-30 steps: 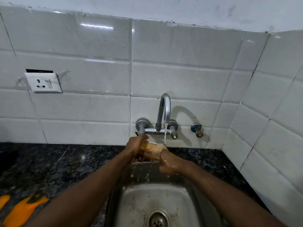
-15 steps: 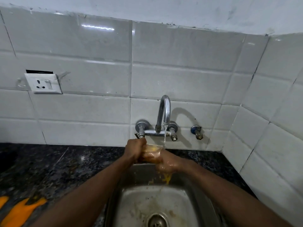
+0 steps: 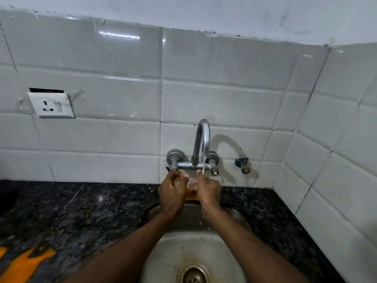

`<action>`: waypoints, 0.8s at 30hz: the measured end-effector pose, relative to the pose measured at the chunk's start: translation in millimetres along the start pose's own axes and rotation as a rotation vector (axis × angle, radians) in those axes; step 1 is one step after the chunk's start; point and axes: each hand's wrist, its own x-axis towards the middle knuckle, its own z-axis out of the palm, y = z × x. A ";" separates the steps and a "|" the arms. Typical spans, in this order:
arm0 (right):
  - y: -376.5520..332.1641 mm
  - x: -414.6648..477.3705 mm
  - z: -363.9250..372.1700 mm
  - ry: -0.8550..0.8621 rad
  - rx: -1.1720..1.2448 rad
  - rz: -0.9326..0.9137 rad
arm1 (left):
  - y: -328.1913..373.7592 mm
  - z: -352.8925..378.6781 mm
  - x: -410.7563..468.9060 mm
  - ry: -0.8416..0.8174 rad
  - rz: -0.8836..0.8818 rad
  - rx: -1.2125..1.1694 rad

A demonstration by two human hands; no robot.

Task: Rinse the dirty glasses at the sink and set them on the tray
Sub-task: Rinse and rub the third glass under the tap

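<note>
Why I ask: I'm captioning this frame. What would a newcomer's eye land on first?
First, the centre: the left hand and right hand grip an amber-tinted glass over the steel sink. Just above, a thin stream runs from the curved chrome tap down onto the right hand. An orange patch at the lower left stands out against the dark speckled counter.
</note>
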 end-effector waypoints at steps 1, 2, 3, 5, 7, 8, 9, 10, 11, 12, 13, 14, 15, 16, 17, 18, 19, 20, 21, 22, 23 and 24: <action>-2.2 -0.3 1.3 0.000 -0.020 0.014 | 1.4 -2.7 0.2 0.007 0.032 0.014; -2.0 0.7 3.1 0.015 -0.042 0.008 | 2.6 -4.6 3.0 0.002 -0.001 0.029; -0.7 1.1 3.9 0.033 -0.064 0.016 | 4.3 -4.8 6.3 -0.021 -0.074 0.055; 3.4 1.3 4.0 0.077 -0.082 0.027 | 9.8 -4.0 12.6 -0.096 -0.233 0.175; 6.8 -1.5 2.0 0.112 -0.116 -0.009 | 13.8 -4.2 17.5 -0.154 -0.318 0.239; 10.1 -3.2 1.9 0.109 -0.132 -0.067 | 15.9 -5.2 18.9 -0.170 -0.371 0.216; 12.1 -7.0 1.5 0.106 -0.154 -0.131 | 18.6 -6.5 18.5 -0.190 -0.437 0.173; 16.3 -8.4 1.8 0.101 -0.191 -0.183 | 17.8 -6.8 18.0 -0.196 -0.501 0.128; 17.9 -11.2 0.8 0.095 -0.213 -0.224 | 18.7 -7.9 16.9 -0.199 -0.542 0.116; 20.4 -12.3 0.2 0.094 -0.217 -0.266 | 18.1 -9.2 16.5 -0.208 -0.572 0.104; 20.4 -13.0 -0.7 0.096 -0.219 -0.305 | 17.0 -8.8 17.0 -0.233 -0.602 0.084; 19.2 -12.1 -2.1 0.091 -0.235 -0.339 | 14.1 -7.4 18.8 -0.267 -0.623 0.054; 18.0 -10.7 -3.7 0.073 -0.243 -0.343 | 12.0 -6.9 19.5 -0.295 -0.639 0.020; 15.4 -11.2 -6.7 0.049 -0.208 -0.316 | 10.0 -7.0 19.1 -0.296 -0.614 0.005; 13.4 -12.1 -7.9 0.030 -0.121 -0.252 | 8.7 -7.3 17.9 -0.259 -0.528 0.008; 11.7 -12.1 -8.0 0.012 -0.001 -0.147 | 4.3 -6.6 17.4 -0.198 -0.366 0.041; 7.1 -12.3 -7.5 -0.013 0.119 -0.010 | 1.5 -7.9 14.5 -0.141 -0.165 0.081; 2.3 -11.8 -5.9 -0.023 0.188 0.099 | 3.8 -9.6 9.7 -0.110 -0.015 0.114; -0.4 -11.9 -4.2 -0.013 0.197 0.130 | 4.0 -10.1 8.1 -0.101 0.033 0.143; -0.5 -12.1 -3.0 0.015 0.118 0.068 | 3.6 -10.6 11.1 -0.118 -0.058 0.129; 2.6 -11.9 -2.2 0.044 -0.013 -0.056 | 5.1 -10.9 15.7 -0.154 -0.248 0.068; 4.4 -13.4 -2.4 0.054 -0.148 -0.186 | 8.7 -12.4 17.8 -0.241 -0.476 -0.004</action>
